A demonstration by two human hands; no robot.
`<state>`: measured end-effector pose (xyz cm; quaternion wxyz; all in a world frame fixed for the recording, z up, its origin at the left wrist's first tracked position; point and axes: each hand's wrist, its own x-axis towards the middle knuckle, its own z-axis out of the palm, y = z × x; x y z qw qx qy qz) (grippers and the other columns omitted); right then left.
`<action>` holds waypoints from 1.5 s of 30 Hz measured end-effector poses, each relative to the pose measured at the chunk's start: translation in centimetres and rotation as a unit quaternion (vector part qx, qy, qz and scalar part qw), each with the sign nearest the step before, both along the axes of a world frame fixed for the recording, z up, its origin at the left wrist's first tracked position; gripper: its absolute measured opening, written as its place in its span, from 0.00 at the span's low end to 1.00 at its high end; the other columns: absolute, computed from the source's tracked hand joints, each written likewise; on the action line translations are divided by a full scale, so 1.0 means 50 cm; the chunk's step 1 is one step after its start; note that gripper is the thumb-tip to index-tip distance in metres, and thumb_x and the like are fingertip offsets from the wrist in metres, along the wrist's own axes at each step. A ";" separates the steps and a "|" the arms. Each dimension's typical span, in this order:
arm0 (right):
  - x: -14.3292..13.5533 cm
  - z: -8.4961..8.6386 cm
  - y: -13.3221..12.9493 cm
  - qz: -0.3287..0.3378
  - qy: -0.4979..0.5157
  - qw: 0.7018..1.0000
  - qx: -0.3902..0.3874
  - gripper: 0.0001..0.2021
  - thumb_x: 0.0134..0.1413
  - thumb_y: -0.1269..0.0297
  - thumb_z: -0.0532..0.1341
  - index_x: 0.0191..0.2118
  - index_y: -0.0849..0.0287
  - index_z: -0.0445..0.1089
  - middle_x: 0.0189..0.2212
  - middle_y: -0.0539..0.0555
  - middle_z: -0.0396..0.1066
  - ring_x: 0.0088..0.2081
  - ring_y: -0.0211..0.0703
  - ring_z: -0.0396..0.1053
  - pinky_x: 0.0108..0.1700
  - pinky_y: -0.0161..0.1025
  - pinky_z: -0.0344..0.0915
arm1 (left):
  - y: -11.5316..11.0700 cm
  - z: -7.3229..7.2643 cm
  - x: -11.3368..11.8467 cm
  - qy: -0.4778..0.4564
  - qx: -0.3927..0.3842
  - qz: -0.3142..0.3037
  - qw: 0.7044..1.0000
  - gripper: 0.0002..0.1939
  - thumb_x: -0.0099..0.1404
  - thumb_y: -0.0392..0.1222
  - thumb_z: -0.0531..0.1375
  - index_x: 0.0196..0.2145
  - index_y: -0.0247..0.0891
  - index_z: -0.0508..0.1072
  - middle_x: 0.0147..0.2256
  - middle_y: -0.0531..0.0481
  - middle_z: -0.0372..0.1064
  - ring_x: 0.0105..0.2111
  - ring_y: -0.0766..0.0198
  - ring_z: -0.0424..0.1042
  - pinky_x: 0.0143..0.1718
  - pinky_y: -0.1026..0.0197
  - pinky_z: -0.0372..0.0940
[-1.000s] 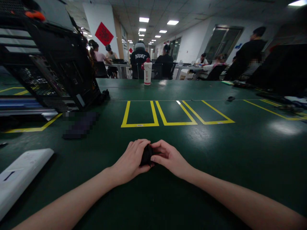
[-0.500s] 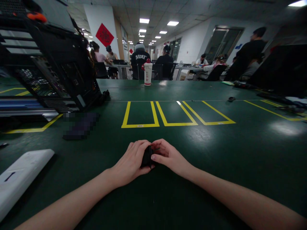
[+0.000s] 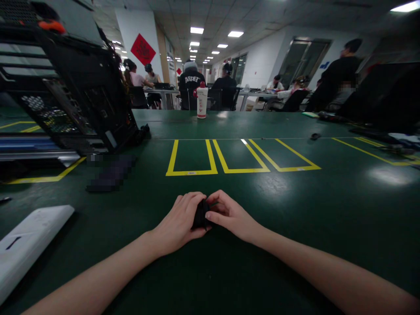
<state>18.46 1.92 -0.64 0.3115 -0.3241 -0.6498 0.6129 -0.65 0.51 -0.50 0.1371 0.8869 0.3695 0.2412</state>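
A small black object sits between my two hands, low over the green table; its kind cannot be made out. My left hand is wrapped round its left side, fingers over the top and thumb along the near lower edge. From the right, my right hand pinches at the object's right edge, thumb in front and fingers curled behind. Much of the object is hidden by my left fingers.
An open black computer case stands at the left. A white slab-like device and a blurred dark flat item lie nearer. Yellow tape marks the table. A white cup stands farther back, and people sit beyond.
Both hands stay in nearly the same place, still on the black object. The right fingers have shifted very slightly at its edge.
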 end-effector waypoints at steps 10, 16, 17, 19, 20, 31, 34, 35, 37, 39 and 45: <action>0.008 0.014 -0.009 0.050 0.002 0.999 0.018 0.13 0.53 0.68 0.60 0.44 0.57 0.57 0.42 0.52 0.61 0.44 0.40 0.66 0.44 0.42 0.67 | -0.003 0.001 -0.005 0.007 -0.005 -0.004 1.000 0.31 0.57 0.37 0.61 0.54 0.39 0.50 0.51 0.41 0.57 0.48 0.52 0.61 0.46 0.49 0.60; -0.001 0.002 -0.008 0.002 -0.010 0.999 0.040 0.11 0.54 0.66 0.58 0.43 0.56 0.58 0.40 0.51 0.63 0.42 0.40 0.66 0.41 0.41 0.67 | -0.004 0.006 -0.003 -0.006 -0.012 -0.006 1.000 0.30 0.59 0.39 0.60 0.54 0.41 0.50 0.50 0.42 0.59 0.48 0.51 0.62 0.45 0.48 0.60; -0.002 0.003 -0.009 -0.002 -0.018 0.999 0.040 0.12 0.54 0.65 0.58 0.44 0.56 0.58 0.41 0.52 0.63 0.42 0.41 0.66 0.42 0.41 0.67 | -0.004 0.006 -0.003 -0.006 -0.016 -0.005 1.000 0.30 0.58 0.39 0.61 0.54 0.41 0.50 0.50 0.42 0.59 0.47 0.52 0.62 0.45 0.48 0.60; -0.001 0.006 -0.011 0.005 -0.025 0.999 0.041 0.11 0.55 0.65 0.58 0.44 0.56 0.59 0.41 0.52 0.63 0.43 0.41 0.66 0.43 0.42 0.67 | -0.003 0.005 -0.003 -0.003 -0.019 -0.003 1.000 0.30 0.58 0.38 0.61 0.54 0.41 0.50 0.50 0.42 0.58 0.47 0.52 0.62 0.45 0.48 0.61; 0.000 0.008 -0.012 0.014 -0.023 0.999 0.039 0.11 0.54 0.66 0.58 0.44 0.57 0.59 0.41 0.52 0.63 0.43 0.41 0.66 0.43 0.42 0.67 | -0.003 0.005 -0.004 -0.003 -0.018 -0.001 1.000 0.30 0.58 0.38 0.61 0.54 0.41 0.50 0.50 0.42 0.58 0.48 0.52 0.62 0.45 0.48 0.60; -0.003 -0.003 -0.011 -0.014 -0.009 0.999 0.033 0.11 0.54 0.66 0.59 0.43 0.56 0.58 0.41 0.52 0.64 0.44 0.42 0.65 0.44 0.42 0.66 | -0.002 0.003 -0.001 -0.002 -0.012 0.004 1.000 0.30 0.57 0.39 0.62 0.53 0.39 0.51 0.49 0.42 0.58 0.47 0.53 0.62 0.45 0.49 0.61; 0.000 0.001 -0.012 -0.004 -0.014 1.000 0.027 0.12 0.54 0.66 0.59 0.44 0.57 0.59 0.42 0.53 0.64 0.45 0.42 0.65 0.46 0.44 0.65 | -0.003 0.002 -0.002 -0.002 -0.020 0.003 1.000 0.29 0.58 0.39 0.62 0.53 0.39 0.52 0.49 0.42 0.58 0.47 0.53 0.62 0.46 0.50 0.60; 0.002 0.002 -0.013 0.005 -0.010 1.000 0.028 0.12 0.53 0.67 0.59 0.44 0.57 0.59 0.42 0.53 0.63 0.45 0.42 0.65 0.46 0.44 0.65 | -0.003 0.003 -0.003 -0.004 -0.021 0.003 1.000 0.29 0.58 0.38 0.61 0.53 0.39 0.51 0.50 0.42 0.58 0.47 0.53 0.62 0.45 0.50 0.61; 0.005 0.003 -0.013 0.019 -0.001 0.999 0.039 0.14 0.51 0.68 0.61 0.44 0.57 0.59 0.43 0.53 0.62 0.46 0.42 0.65 0.46 0.43 0.65 | -0.004 0.003 -0.003 -0.007 -0.022 0.005 1.000 0.29 0.57 0.37 0.61 0.53 0.40 0.51 0.50 0.42 0.58 0.47 0.52 0.62 0.45 0.49 0.61; 0.005 0.003 -0.013 0.020 0.007 0.999 0.045 0.15 0.50 0.68 0.62 0.43 0.56 0.59 0.42 0.52 0.62 0.45 0.41 0.65 0.45 0.43 0.66 | -0.005 0.005 -0.004 -0.009 -0.026 0.006 1.000 0.30 0.57 0.37 0.61 0.53 0.41 0.51 0.50 0.41 0.58 0.46 0.51 0.62 0.44 0.48 0.61; 0.000 0.003 -0.008 -0.007 0.004 1.000 0.018 0.10 0.53 0.65 0.59 0.41 0.56 0.60 0.42 0.52 0.63 0.45 0.42 0.65 0.43 0.42 0.67 | -0.006 0.010 -0.003 -0.010 -0.032 -0.001 0.999 0.29 0.58 0.39 0.61 0.53 0.41 0.51 0.50 0.42 0.58 0.47 0.52 0.62 0.44 0.48 0.60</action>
